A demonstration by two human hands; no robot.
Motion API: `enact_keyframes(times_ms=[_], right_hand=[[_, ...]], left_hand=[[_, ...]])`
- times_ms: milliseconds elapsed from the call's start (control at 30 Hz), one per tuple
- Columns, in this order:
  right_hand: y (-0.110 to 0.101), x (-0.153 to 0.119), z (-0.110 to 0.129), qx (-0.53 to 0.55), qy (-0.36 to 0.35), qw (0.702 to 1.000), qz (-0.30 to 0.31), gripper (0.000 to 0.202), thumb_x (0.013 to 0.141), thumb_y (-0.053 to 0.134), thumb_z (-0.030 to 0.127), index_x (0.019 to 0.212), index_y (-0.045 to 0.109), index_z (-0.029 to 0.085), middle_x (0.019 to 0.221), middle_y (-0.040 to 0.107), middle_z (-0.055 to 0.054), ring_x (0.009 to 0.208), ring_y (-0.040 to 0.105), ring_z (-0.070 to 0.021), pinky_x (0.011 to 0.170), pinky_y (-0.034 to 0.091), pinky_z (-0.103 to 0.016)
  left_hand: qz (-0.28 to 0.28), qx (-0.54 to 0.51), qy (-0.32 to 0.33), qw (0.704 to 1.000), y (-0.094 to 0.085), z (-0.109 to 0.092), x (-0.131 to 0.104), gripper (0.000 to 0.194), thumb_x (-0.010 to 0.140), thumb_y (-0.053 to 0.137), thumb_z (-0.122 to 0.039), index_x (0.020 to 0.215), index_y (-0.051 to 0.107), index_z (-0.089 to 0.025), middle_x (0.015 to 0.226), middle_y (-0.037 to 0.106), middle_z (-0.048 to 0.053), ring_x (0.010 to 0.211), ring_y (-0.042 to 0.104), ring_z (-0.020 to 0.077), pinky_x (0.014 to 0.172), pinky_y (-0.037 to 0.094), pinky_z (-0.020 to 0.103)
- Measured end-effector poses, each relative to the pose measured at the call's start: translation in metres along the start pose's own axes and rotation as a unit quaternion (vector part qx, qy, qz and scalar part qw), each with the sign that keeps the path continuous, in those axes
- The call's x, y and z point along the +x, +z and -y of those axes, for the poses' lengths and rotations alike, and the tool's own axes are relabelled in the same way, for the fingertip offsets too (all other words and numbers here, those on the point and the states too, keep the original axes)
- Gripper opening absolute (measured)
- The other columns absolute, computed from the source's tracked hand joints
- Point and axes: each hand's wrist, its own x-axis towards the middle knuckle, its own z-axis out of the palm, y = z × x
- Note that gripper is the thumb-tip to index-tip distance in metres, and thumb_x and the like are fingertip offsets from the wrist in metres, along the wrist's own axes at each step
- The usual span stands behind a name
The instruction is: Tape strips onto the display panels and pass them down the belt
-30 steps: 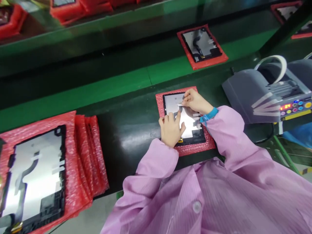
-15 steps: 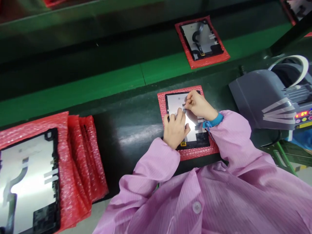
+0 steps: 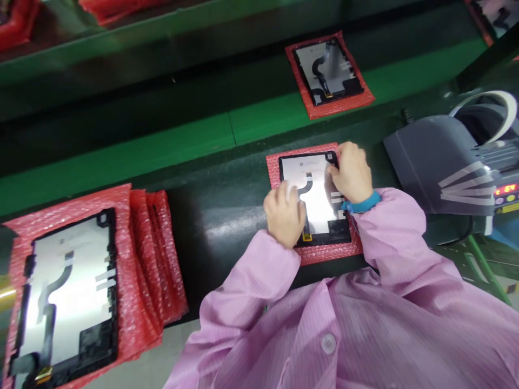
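Silvery panel (image 3: 319, 199) lies on red wrap (image 3: 328, 252), probably for cushioning. Right hand (image 3: 353, 172) straddles its right edge, perhaps steadying it; left hand (image 3: 285, 214), fingers bent and blurred, overlaps the opposite edge. Whether either pinches anything, I cannot tell.

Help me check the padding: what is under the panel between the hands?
Red bubble wrap shows around the panel on the dark table. The panel covers its middle; the left hand and right hand hide some border.

Pink striped smock (image 3: 377, 324), long slvs (image 3: 247, 275), btn (image 3: 328, 343), blue wristband (image 3: 367, 202)
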Motion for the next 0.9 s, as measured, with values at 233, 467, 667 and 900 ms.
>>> enact_keyframes(times_ms=[233,467,667,900], right_hand=[[0.015,0.016,-0.016,0.006,0.088,0.996,0.032,0.032,0.091,0.059,0.035,0.109,0.061,0.008,0.120,0.059,-0.023,0.118,0.050,-0.0384,0.102,0.038,-0.054],[0.002,0.018,-0.010,0.219,0.141,0.965,0.034,0.025,0.083,0.065,0.039,0.073,0.052,0.019,0.079,0.057,-0.008,0.084,0.055,-0.0240,0.079,0.047,-0.039],[-0.022,0.013,0.000,0.569,0.110,0.815,0.015,0.030,0.068,0.077,0.033,0.071,0.049,0.021,0.059,0.042,0.005,0.054,0.036,-0.0092,0.048,0.031,-0.022],[-0.036,-0.021,0.043,0.674,0.047,0.710,0.198,0.043,0.063,0.085,0.042,0.089,0.057,0.023,0.082,0.062,0.003,0.070,0.057,-0.0109,0.062,0.049,-0.023]], left_hand=[[0.022,-0.117,-0.234,0.965,0.003,-0.005,-0.015,0.021,0.092,0.057,-0.024,0.111,0.061,-0.017,0.120,0.057,0.013,0.114,0.052,0.0294,0.102,0.042,0.047],[-0.045,-0.336,-0.326,0.882,0.007,-0.018,0.009,0.036,0.081,0.070,-0.009,0.113,0.055,-0.015,0.106,0.061,0.010,0.103,0.061,0.0211,0.099,0.046,0.037],[-0.003,-0.583,-0.283,0.762,-0.007,-0.005,0.007,0.030,0.088,0.065,-0.024,0.115,0.061,-0.012,0.110,0.069,0.012,0.106,0.067,0.0239,0.101,0.050,0.039],[-0.082,-0.567,-0.199,0.795,-0.126,0.035,-0.058,0.052,0.078,0.078,-0.029,0.125,0.061,-0.015,0.131,0.067,0.009,0.122,0.062,0.0249,0.110,0.047,0.037]])
